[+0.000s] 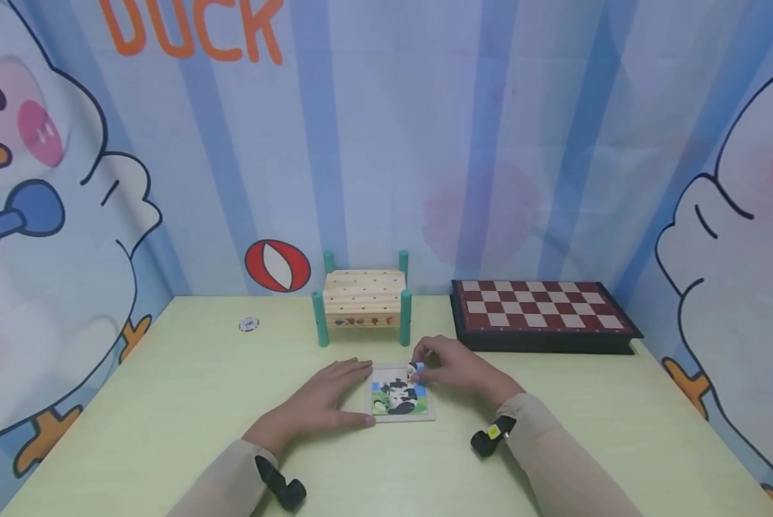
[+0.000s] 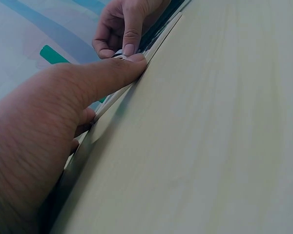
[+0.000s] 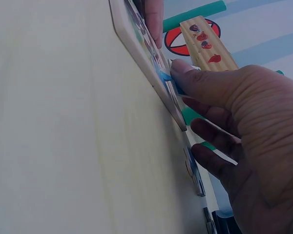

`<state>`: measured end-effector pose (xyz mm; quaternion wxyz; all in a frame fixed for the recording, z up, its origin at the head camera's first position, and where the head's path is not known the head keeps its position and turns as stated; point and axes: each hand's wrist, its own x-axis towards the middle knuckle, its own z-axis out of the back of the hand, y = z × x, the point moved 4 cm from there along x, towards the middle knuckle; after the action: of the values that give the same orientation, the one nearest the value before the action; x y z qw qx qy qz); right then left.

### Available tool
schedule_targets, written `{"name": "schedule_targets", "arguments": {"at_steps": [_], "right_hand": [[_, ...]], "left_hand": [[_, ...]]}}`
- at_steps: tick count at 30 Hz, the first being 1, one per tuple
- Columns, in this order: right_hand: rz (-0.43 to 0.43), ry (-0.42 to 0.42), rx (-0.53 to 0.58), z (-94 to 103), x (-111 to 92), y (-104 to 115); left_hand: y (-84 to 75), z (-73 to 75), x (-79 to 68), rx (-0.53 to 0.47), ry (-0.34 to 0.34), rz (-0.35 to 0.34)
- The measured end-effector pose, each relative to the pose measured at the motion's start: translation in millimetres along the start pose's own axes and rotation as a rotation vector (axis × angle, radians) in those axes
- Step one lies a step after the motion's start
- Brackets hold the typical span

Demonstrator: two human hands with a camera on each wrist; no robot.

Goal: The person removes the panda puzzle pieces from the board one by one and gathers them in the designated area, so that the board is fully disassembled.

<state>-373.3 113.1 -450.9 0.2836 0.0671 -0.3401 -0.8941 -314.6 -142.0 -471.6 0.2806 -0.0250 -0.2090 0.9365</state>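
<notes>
A small square jigsaw puzzle (image 1: pixel 396 402) in a pale wooden frame lies flat on the table. Its picture looks like a black-and-white cow on green grass. My left hand (image 1: pixel 322 398) is spread along the frame's left side, thumb at the near corner and fingertips at the far one, all fairly straight. Over the puzzle's upper right part, my right hand (image 1: pixel 457 368) pinches a puzzle piece (image 1: pixel 415 368) between thumb and fingers. In the right wrist view, the blue-edged piece is partly covered by the thumb. Another loose puzzle piece (image 3: pixel 194 170) lies beyond the frame, near my right fingers.
Behind the puzzle stands a wooden peg rack (image 1: pixel 363 294) with green posts. A checkered board box (image 1: pixel 544 316) is at the back right. One round chip (image 1: pixel 248 324) lies at the back left of the pale table (image 1: pixel 186 388). A printed curtain borders the back.
</notes>
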Motion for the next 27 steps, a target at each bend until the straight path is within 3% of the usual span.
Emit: {"name": "schedule_targets", "arguments": {"at_steps": [13, 27], "right_hand": [[0.082, -0.038, 0.089, 8.2, -2, 9], [0.028, -0.048, 0.064, 19.5, -5, 9]], "left_hand": [[-1.6, 1.5, -0.9, 0.002, -0.010, -0.017], [0.9, -0.7, -0.3, -0.002, 0.001, -0.010]]}}
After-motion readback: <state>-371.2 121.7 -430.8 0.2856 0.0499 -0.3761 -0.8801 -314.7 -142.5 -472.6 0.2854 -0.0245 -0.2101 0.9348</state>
